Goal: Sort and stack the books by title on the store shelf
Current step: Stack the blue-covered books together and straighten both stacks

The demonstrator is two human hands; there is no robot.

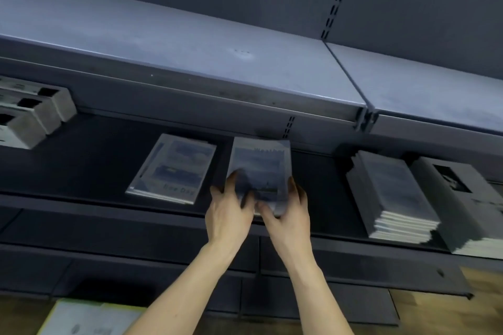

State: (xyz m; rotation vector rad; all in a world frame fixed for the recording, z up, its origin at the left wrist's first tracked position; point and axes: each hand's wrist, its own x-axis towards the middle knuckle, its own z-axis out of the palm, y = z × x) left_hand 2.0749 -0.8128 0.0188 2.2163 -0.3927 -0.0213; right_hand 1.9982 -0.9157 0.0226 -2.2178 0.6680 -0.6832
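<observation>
A small stack of blue-grey books (260, 168) with a landscape cover stands in the middle of the dark shelf (81, 171). My left hand (228, 212) grips its near left corner, fingers curled over the cover. My right hand (288, 215) grips the near right edge, thumb under the front. The stack looks blurred. To its left lies a thin pile of similar books (171, 168) with a title at the near end. At the right sits a taller pile of dark-covered books (392, 198), and beside it another dark pile (468, 207).
A grey upper shelf (190, 46) overhangs the book shelf. Grey boxes (30, 111) sit at the far left. Below are dark drawer fronts (272, 294), a wooden floor (462, 307), and pale yellow-edged books (89, 318) at the bottom left.
</observation>
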